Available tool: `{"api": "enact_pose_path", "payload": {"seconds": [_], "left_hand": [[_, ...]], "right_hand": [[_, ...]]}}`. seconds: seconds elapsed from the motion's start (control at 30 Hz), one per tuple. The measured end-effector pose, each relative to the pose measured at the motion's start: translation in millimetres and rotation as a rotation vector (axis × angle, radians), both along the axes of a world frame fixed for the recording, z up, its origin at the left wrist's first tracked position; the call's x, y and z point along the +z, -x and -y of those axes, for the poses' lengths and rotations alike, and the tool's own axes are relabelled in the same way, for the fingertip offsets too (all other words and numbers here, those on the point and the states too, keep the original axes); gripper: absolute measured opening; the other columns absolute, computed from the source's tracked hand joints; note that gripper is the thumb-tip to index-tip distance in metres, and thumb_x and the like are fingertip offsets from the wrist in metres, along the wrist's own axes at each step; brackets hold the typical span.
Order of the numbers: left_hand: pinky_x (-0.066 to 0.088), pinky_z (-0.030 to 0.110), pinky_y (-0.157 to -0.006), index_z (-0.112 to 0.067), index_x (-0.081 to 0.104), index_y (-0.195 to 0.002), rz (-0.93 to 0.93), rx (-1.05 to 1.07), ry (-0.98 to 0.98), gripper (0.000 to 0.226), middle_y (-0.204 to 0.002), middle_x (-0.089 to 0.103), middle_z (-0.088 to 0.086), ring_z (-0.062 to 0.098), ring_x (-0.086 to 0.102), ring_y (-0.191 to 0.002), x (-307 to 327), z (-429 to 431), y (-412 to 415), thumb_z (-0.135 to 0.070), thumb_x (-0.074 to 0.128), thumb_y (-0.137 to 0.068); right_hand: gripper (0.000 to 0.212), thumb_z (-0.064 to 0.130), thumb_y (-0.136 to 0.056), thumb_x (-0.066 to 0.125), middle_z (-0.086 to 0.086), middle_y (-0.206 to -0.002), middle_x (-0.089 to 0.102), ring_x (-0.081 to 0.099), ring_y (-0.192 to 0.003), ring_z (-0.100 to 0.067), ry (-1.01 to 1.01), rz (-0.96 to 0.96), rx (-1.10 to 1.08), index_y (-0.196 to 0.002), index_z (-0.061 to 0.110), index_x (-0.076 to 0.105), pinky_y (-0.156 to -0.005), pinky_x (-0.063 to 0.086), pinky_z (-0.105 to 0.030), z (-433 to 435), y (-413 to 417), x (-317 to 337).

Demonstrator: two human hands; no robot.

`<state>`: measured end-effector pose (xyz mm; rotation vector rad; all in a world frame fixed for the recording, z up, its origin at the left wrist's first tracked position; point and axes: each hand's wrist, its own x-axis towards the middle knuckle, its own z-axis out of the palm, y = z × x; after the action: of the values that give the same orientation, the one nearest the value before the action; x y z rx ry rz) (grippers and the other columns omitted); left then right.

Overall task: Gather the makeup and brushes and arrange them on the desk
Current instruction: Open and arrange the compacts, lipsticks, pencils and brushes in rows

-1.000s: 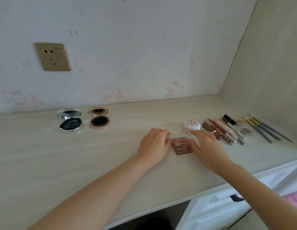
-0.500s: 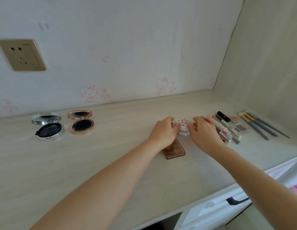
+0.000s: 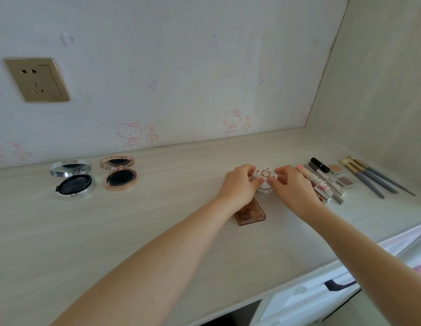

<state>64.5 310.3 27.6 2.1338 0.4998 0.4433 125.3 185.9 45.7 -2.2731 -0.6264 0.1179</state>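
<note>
My left hand (image 3: 239, 185) and my right hand (image 3: 293, 187) both grip a small round white compact with a pink floral lid (image 3: 264, 177), lifted a little and tilted above the desk (image 3: 134, 231). A brown square palette (image 3: 250, 214) lies flat just in front of my left wrist. To the right lie pink and brown tubes (image 3: 319, 187), a black-capped tube (image 3: 320, 164), small eyeshadow pans (image 3: 344, 181) and three grey-handled brushes (image 3: 371, 178) in a row. At the left, a silver cushion compact (image 3: 73, 178) and a rose-gold compact (image 3: 120, 174) stand open.
A gold wall socket (image 3: 36, 80) sits on the back wall at the left. The side wall (image 3: 381, 90) closes the desk on the right. A white drawer with a black handle (image 3: 339, 284) lies below the front edge.
Both hands left the brown palette and went back to the round white compact. They now hold it raised and tilted between the fingertips. The camera view shifted slightly.
</note>
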Motion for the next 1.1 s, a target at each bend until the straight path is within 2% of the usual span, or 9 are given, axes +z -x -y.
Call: {"api": "enact_pose_path", "payload": {"seconds": [0.13, 0.23, 0.33, 0.47, 0.53, 0.67, 0.8, 0.93, 1.1], "left_hand": [[0.045, 0.026, -0.096, -0.016, 0.063, -0.119, 0.097, -0.002, 0.103, 0.037, -0.118, 0.067, 0.002, 0.013, 0.060, -0.113, -1, 1, 6, -0.017, 0.071, -0.083], [0.043, 0.020, -0.093, -0.015, 0.066, -0.116, 0.196, -0.003, 0.115, 0.040, -0.116, 0.068, -0.002, 0.010, 0.061, -0.109, 6, 3, 12, -0.011, 0.075, -0.078], [0.050, 0.029, -0.094, -0.014, 0.066, -0.117, 0.272, -0.018, 0.190, 0.042, -0.115, 0.068, -0.001, 0.012, 0.065, -0.101, 17, 1, 19, -0.006, 0.076, -0.076], [0.054, 0.033, -0.091, -0.015, 0.064, -0.121, 0.287, -0.046, 0.266, 0.044, -0.116, 0.065, -0.004, 0.011, 0.070, -0.090, 28, -3, 39, -0.009, 0.075, -0.079], [0.056, 0.034, -0.088, -0.016, 0.063, -0.122, 0.284, -0.058, 0.297, 0.044, -0.111, 0.065, -0.009, 0.010, 0.071, -0.086, 32, -7, 53, -0.012, 0.075, -0.079], [0.054, 0.022, -0.085, -0.022, 0.060, -0.126, 0.211, -0.079, 0.233, 0.060, -0.107, 0.068, -0.012, 0.000, 0.068, -0.082, 38, -15, 89, -0.018, 0.083, -0.071], [0.055, 0.019, -0.077, -0.020, 0.060, -0.123, 0.225, -0.082, 0.161, 0.064, -0.102, 0.064, -0.020, -0.007, 0.064, -0.075, 38, -22, 125, -0.009, 0.086, -0.066], [0.057, 0.026, -0.080, -0.026, 0.061, -0.118, 0.222, -0.033, 0.089, 0.062, -0.108, 0.065, -0.015, 0.000, 0.065, -0.080, 35, -36, 157, -0.014, 0.088, -0.063], [0.057, 0.032, -0.081, -0.028, 0.065, -0.113, 0.206, 0.026, 0.117, 0.056, -0.104, 0.069, -0.010, 0.008, 0.066, -0.083, 31, -53, 195, -0.018, 0.088, -0.063]], "right_hand": [[0.032, 0.026, -0.088, 0.063, -0.006, -0.112, 0.064, 0.060, -0.105, -0.020, -0.135, -0.081, -0.010, -0.116, 0.015, 0.051, -0.090, 0.049, -0.038, 5, -2, -6], [0.026, 0.018, -0.085, 0.067, -0.005, -0.102, 0.069, 0.066, -0.095, -0.019, -0.369, -0.260, -0.006, -0.107, 0.016, 0.054, -0.090, 0.053, -0.042, 9, -1, 0], [0.025, 0.008, -0.087, 0.064, -0.005, -0.095, 0.070, 0.069, -0.090, -0.017, -0.538, -0.356, 0.044, -0.110, 0.011, 0.054, -0.088, 0.055, -0.035, 10, 7, 13], [0.026, 0.008, -0.089, 0.062, -0.008, -0.097, 0.072, 0.071, -0.089, -0.017, -0.600, -0.430, 0.105, -0.114, 0.012, 0.058, -0.085, 0.056, -0.031, 8, 22, 24], [0.023, 0.010, -0.091, 0.061, -0.011, -0.099, 0.072, 0.071, -0.090, -0.019, -0.616, -0.489, 0.121, -0.114, 0.012, 0.060, -0.084, 0.056, -0.033, 6, 30, 25], [0.021, 0.013, -0.092, 0.060, -0.012, -0.100, 0.071, 0.071, -0.089, -0.024, -0.622, -0.537, 0.139, -0.112, 0.009, 0.063, -0.081, 0.058, -0.035, -5, 55, 24], [0.025, 0.016, -0.092, 0.061, -0.007, -0.106, 0.068, 0.072, -0.084, -0.024, -0.566, -0.528, 0.194, -0.117, 0.011, 0.060, -0.076, 0.059, -0.037, -19, 84, 24], [0.028, 0.019, -0.092, 0.061, -0.001, -0.115, 0.064, 0.072, -0.086, -0.021, -0.525, -0.461, 0.316, -0.120, 0.020, 0.060, -0.079, 0.059, -0.037, -29, 111, 25], [0.032, 0.025, -0.095, 0.054, 0.004, -0.120, 0.063, 0.071, -0.084, -0.014, -0.346, -0.337, 0.425, -0.127, 0.022, 0.056, -0.078, 0.059, -0.032, -45, 143, 30]]}}
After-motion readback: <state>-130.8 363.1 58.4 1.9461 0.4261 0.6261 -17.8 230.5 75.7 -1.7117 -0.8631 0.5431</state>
